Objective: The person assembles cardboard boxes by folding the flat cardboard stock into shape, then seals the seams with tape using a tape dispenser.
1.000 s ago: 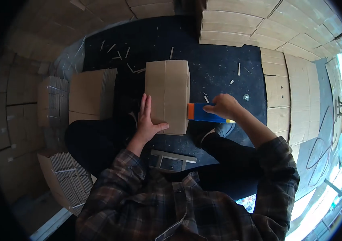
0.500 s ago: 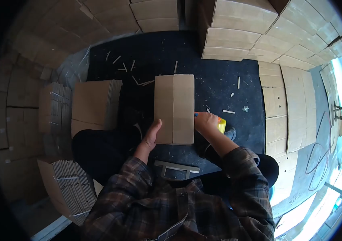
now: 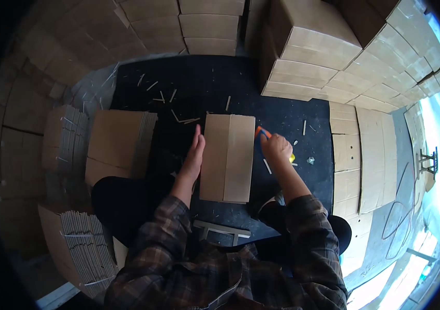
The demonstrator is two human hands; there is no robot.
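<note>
A closed cardboard box stands in front of me, a seam running down its top. My left hand lies against the box's left side, fingers stretched and pointing away from me. To the right of the box, my right hand is closed round a tool with an orange and blue end, which points toward the box's upper right edge. A bit of something yellow shows just beyond this hand, mostly hidden by it.
Flattened cardboard stacks stand at the left, with a tied bundle nearer me. Stacked boxes rise at the back right. Flat cardboard sheets lie at the right. Small strips litter the dark floor mat. A low frame is near my legs.
My left hand has moved forward along the box and straightened its fingers. My right hand has shifted slightly right, exposing the tool's orange end. The view has tilted, so the box appears lower.
</note>
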